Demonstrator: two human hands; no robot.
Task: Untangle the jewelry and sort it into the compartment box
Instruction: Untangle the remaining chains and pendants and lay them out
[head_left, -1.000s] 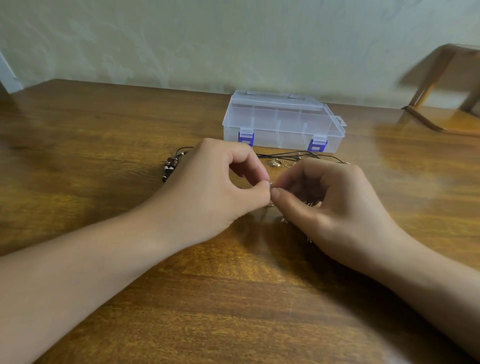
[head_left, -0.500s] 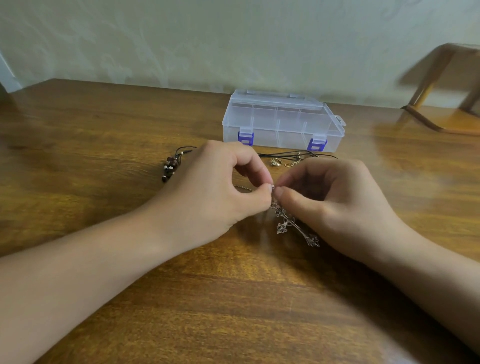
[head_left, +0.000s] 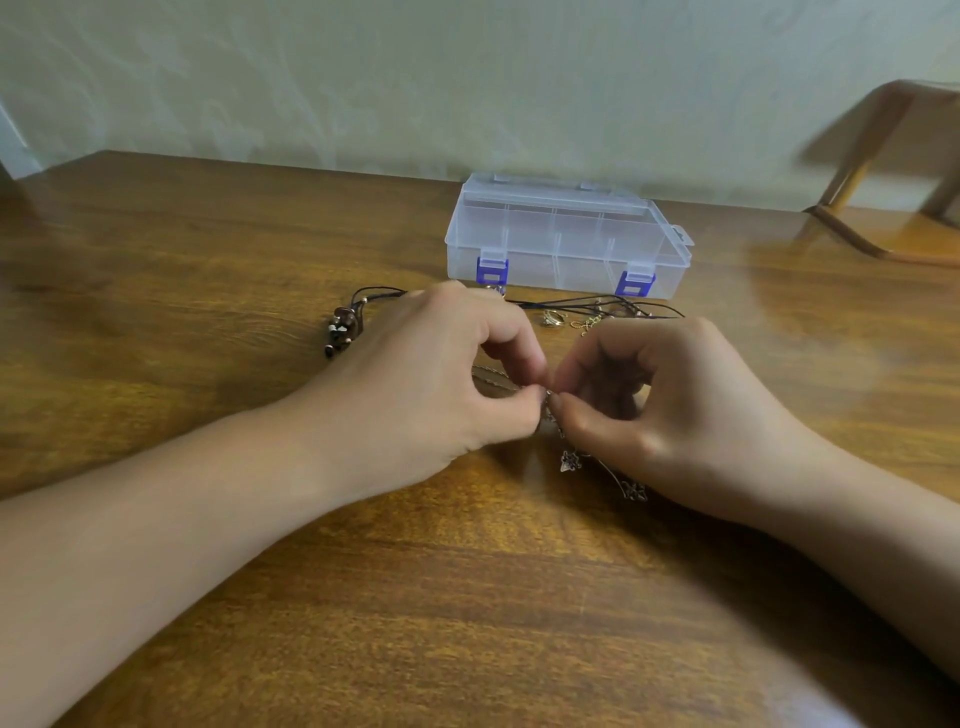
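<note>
My left hand (head_left: 441, 379) and my right hand (head_left: 670, 410) meet fingertip to fingertip above the table, both pinching a thin silver chain with cross charms (head_left: 571, 461). The charms dangle below my right hand onto the wood. Behind my hands lies a tangle of black cords (head_left: 597, 304) with a dark beaded pendant (head_left: 340, 327) at the left, and a gold ring (head_left: 553, 318) beside a small gold chain (head_left: 587, 323). The clear compartment box (head_left: 566, 239) with blue latches stands shut at the back.
The wooden table (head_left: 467, 597) stretches wide in front of my arms. A wooden chair (head_left: 883, 171) stands at the far right, against a pale wall.
My right hand has shifted slightly right and the silver chain's cross charms have come into view beneath it. Both hands keep pinching at the same spot.
</note>
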